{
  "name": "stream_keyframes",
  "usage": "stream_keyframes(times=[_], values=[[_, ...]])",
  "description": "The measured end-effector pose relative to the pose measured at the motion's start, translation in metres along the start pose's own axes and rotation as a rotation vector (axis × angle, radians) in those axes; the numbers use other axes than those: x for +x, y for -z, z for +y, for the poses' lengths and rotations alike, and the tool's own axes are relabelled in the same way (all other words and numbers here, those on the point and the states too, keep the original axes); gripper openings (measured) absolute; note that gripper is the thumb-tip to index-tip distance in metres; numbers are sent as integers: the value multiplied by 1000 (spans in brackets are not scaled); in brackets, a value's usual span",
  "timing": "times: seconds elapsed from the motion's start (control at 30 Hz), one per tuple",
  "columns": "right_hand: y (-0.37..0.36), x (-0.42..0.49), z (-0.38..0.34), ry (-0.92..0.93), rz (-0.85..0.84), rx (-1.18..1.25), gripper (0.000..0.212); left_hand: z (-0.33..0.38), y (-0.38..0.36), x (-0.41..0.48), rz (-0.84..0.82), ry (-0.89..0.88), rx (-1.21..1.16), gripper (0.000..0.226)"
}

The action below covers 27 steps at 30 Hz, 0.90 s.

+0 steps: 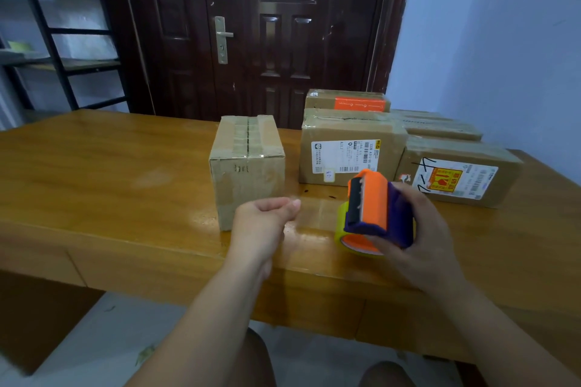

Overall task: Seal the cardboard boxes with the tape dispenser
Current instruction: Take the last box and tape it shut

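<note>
An orange and purple tape dispenser with a yellowish tape roll is gripped in my right hand, held just above the wooden table. A strip of clear tape stretches from the dispenser leftward to my left hand, which pinches its free end. Right behind my left hand stands a small cardboard box, its top flaps shut with old tape along the seam. To its right are a labelled box and a box with a red and yellow sticker.
More cardboard boxes are stacked at the back right, one with an orange band. A dark wooden door stands behind the table, a black metal shelf rack at the left, and a pale wall at the right.
</note>
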State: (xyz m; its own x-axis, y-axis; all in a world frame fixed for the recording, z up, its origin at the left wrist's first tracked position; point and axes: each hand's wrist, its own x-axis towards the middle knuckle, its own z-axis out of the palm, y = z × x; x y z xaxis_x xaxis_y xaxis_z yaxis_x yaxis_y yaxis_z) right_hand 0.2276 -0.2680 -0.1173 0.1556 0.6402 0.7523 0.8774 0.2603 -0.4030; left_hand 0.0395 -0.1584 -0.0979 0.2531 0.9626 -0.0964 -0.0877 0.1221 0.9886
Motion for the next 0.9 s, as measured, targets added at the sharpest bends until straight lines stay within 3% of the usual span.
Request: stream_keyframes(times=[0.1, 0.23, 0.4, 0.47, 0.7, 0.9], values=[[5, 9, -5, 1, -9, -9, 80, 10, 2, -4, 40, -154, 40, 4], [13, 32, -19, 60, -13, -21, 77, 29, 5, -8, 115, -373, 144, 10], [27, 63, -40, 89, -82, 17, 77, 64, 17, -7, 110, -495, 181, 14], [33, 72, -44, 97, -113, 40, 77, 75, 20, -7, 98, -505, 216, 13], [34, 94, -52, 217, -258, -248, 79, 98, 36, -12, 125, -572, 200, 19], [29, 116, -57, 33, -224, -22, 59, 92, 60, 0, 153, -355, 121, 19]])
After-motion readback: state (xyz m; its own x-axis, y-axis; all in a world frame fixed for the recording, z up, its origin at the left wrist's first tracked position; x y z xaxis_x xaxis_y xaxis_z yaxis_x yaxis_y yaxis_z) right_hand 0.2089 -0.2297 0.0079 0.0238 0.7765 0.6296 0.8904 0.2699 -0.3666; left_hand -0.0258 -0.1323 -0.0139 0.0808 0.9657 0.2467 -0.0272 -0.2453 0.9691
